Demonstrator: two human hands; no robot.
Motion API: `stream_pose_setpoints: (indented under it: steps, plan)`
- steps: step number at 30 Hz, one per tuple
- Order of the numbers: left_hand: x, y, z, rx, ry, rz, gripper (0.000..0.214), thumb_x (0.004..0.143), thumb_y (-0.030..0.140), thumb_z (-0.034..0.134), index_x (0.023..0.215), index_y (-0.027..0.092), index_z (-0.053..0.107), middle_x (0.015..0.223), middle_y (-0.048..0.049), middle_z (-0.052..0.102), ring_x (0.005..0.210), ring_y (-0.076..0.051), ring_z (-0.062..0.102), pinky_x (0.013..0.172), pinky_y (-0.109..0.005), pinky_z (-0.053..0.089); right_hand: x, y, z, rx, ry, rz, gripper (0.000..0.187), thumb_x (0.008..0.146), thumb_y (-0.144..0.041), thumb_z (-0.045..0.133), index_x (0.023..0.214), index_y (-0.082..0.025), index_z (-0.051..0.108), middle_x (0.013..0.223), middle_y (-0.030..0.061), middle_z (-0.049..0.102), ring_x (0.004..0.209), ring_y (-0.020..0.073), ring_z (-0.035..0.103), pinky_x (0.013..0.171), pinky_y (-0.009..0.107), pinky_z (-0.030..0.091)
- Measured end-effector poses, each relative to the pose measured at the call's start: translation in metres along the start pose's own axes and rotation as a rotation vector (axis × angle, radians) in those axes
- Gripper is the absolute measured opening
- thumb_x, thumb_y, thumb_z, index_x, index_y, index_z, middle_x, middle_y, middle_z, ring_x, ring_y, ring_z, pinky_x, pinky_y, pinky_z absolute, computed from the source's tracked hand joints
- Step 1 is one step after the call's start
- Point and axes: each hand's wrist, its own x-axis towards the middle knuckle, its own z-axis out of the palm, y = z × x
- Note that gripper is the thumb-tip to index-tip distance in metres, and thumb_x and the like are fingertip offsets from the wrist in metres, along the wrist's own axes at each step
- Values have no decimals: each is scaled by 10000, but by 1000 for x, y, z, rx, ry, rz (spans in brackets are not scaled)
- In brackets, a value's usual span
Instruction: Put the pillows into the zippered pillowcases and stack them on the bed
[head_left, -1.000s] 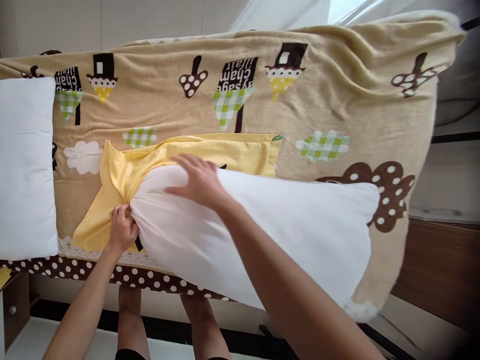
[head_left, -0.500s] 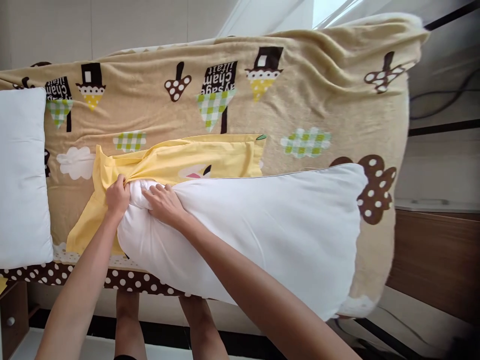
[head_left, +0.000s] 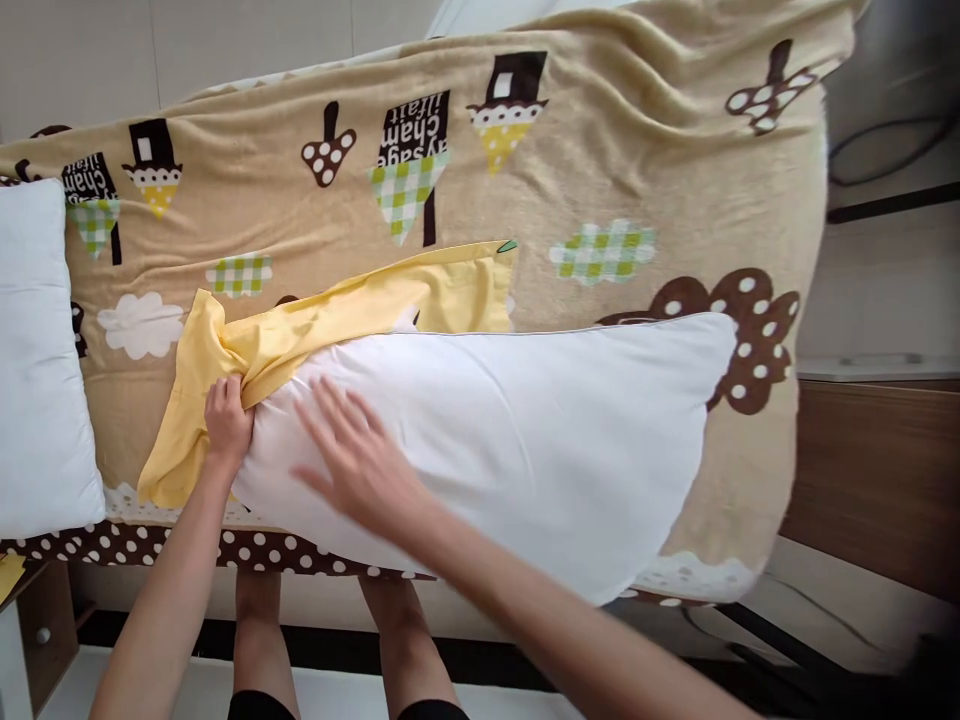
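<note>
My left hand (head_left: 229,415) is closed on the bunched edge of a yellow pillowcase (head_left: 300,325), right at the end of a white pillow (head_left: 480,440). The pillow's left end is pressed against the gathered cloth; how far it goes inside is hidden by the folds. My right hand (head_left: 360,450) is spread over the pillow's left part with its fingers apart, slightly blurred, and holds nothing. The pillowcase lies partly flat behind the pillow, with a small green tag at its far right corner.
Everything lies on a bed with a tan patterned blanket (head_left: 622,150). A second white pillow (head_left: 45,370) rests at the left end. A small cabinet (head_left: 49,640) stands at the lower left, and a brown wooden panel (head_left: 877,480) is to the right of the bed.
My right hand has let go of the pillow's bunched end and opened above it. The pillow's end has spread out smoother. My left hand has kept its grip and shifted slightly down.
</note>
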Motion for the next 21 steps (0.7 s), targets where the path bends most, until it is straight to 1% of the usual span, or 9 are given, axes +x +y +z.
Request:
stream_pose_setpoints:
  steps: [2,4,6,9,12,14,16,18,21]
  plan:
    - [-9,0,-4,-25,16,17,231,869,177,508,1087,173,584,931,-113,607,939,-278,577,839,-386,469,-50,-32,16,19,-4,-96,718,878,-495,595,1488,-169,402,1547,150,395,1460,292,295,1142,487,288]
    - [-21,0,-8,-51,70,-22,203,866,201,524,1060,183,580,933,-106,605,943,-268,576,844,-379,469,-82,-52,47,-18,-55,-129,766,829,-409,672,1514,-256,363,1559,101,389,1430,282,354,1081,450,361]
    - [-33,-2,-12,-57,101,-134,154,844,231,550,992,194,567,905,-86,609,892,-251,586,787,-353,470,-89,-55,80,-56,-85,-81,764,819,-245,661,1514,-319,353,1548,50,417,1378,252,430,1024,398,408]
    - [-44,-9,-12,-65,98,-362,124,819,274,552,923,208,539,813,-45,601,780,-223,589,696,-317,445,-68,-36,111,-89,-52,-37,720,842,-61,512,1497,-328,382,1509,14,477,1304,191,499,979,333,413]
    - [-46,-17,-5,-286,128,-476,156,833,354,523,887,208,525,802,-40,594,762,-195,586,702,-294,452,-38,-10,109,-88,43,-101,627,884,-25,418,1454,-284,458,1470,33,524,1325,182,464,990,329,341]
    - [-49,-19,1,-467,185,-519,175,860,360,438,888,203,509,822,-48,591,766,-175,588,699,-277,466,-21,2,95,-51,82,-103,570,896,-24,405,1401,-262,518,1437,51,556,1318,195,457,967,343,301]
    - [-57,-17,4,-530,248,-570,159,854,320,389,885,203,493,830,-47,583,772,-162,584,699,-266,469,-4,8,79,0,67,-61,547,878,-18,422,1353,-253,557,1401,65,586,1258,209,492,912,355,285]
    - [-69,-11,5,-503,282,-612,120,823,313,440,844,206,490,804,-35,577,752,-156,569,691,-261,458,11,11,66,48,23,-26,540,847,-22,460,1319,-254,581,1367,70,611,1198,227,519,873,366,270]
    - [-85,0,8,-505,247,-666,174,756,356,595,779,201,518,738,-17,590,692,-156,559,661,-262,438,30,15,59,110,-18,-28,541,804,-21,500,1277,-257,616,1315,64,646,1159,246,536,898,386,243]
